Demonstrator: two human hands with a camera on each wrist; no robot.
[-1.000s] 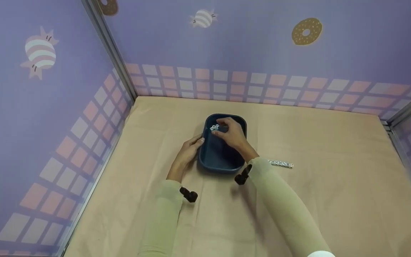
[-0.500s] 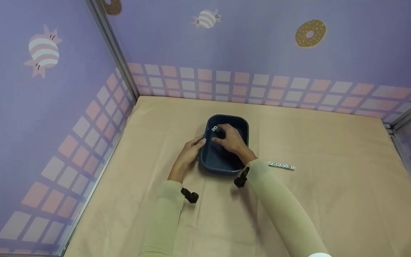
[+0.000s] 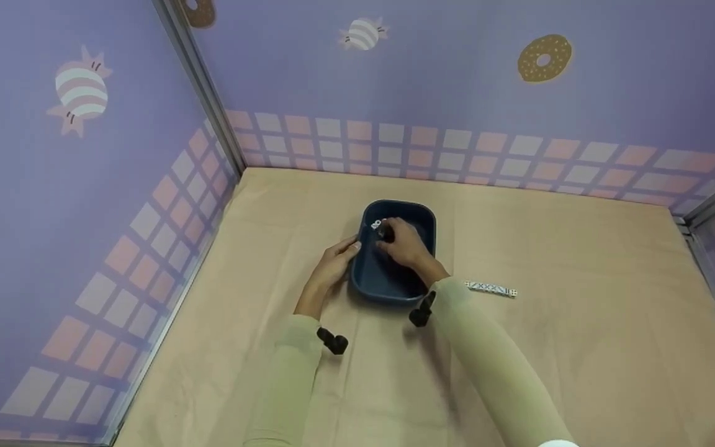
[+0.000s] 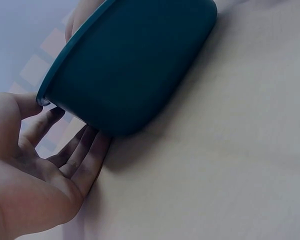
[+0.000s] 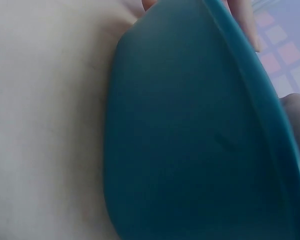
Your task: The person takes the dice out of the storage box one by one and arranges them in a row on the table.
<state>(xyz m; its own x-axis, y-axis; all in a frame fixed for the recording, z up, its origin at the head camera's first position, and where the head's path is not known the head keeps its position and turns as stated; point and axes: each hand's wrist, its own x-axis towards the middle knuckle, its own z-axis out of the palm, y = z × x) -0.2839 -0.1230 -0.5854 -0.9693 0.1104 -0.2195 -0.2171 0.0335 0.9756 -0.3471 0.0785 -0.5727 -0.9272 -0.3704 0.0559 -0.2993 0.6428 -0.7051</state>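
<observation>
A deep dark blue, rounded rectangular tub (image 3: pixel 388 295) stands on the cloth-covered table; it looks teal in both wrist views. My left hand (image 3: pixel 332 264) holds it by its left side. In the left wrist view the thumb is at the rim, with the other fingers against the outer wall. My right hand (image 3: pixel 408 245) reaches down inside the tub, fingers bent, thumb apart from the index finger. Just beyond those fingertips is a small white piece with dark marks (image 3: pixel 376 224). The space under the fingers is dark, so whether they grip anything is unclear. The tub wall hides most of the right hand in the right wrist view.
A short row of small white dark-patterned pieces (image 3: pixel 491 289) lies on the cloth right of the tub, by the right sleeve. Purple patterned walls (image 3: pixel 444 74) enclose the back and sides. The beige tablecloth (image 3: pixel 581 298) has slight creases.
My right hand has dropped lower into the tub, and its thumb and index finger have spread from the white pieces. Fewer white pieces show. The left hand keeps its hold.
</observation>
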